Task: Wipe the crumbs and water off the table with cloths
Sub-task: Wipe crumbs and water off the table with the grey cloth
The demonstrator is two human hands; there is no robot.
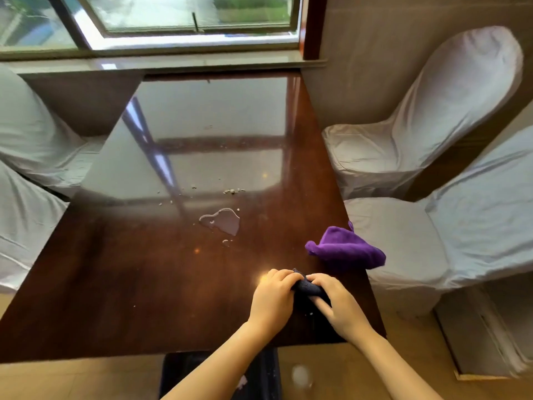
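Hands first: I have the left hand (272,295) and the right hand (337,301) both closed around a dark cloth (307,288), bunched between them near the front right part of the desk (115,284). Each grip is wrapped on that one cloth, fingers curled over it, and most of it is hidden under the palms. A purple cloth (346,249) lies just beyond, touching the right edge of the desk, with a corner that looks to overhang it.

Water sits as a puddle (223,223) toward the middle, well apart from my hands, and crumbs (232,191) are scattered farther out, with a few stray bits to the left.

Risks as I judge them: if I drag the bunched cloth through the puddle before the crumbs, they will go to paste and smear across the gloss. A tight wad also has little contact face, so it may just push water toward the edge and onto the covered chair (403,255). A wide sweep with the right arm could knock the purple cloth off the desk.
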